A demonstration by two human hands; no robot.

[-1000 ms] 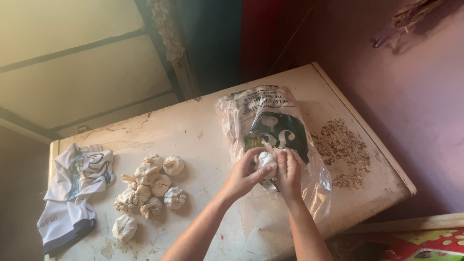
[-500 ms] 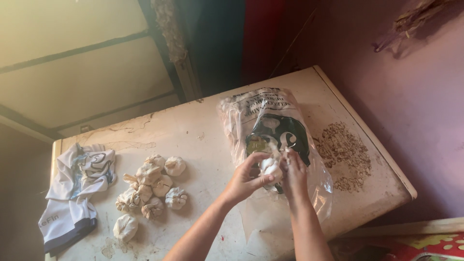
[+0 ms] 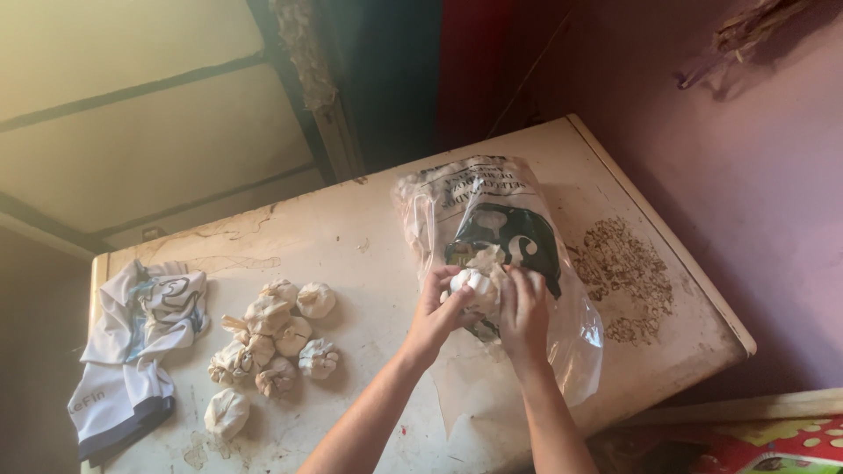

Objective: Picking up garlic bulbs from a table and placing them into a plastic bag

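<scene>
Over the clear plastic bag (image 3: 492, 254), both hands, left (image 3: 436, 309) and right (image 3: 524, 309), cup a pale garlic bulb (image 3: 472, 283); it looks light, papery, best held round its sides.

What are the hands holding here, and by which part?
Both the left hand and the right hand grip one whitish garlic bulb by its sides, above the clear plastic bag; which fingers press where cannot be told.
</scene>
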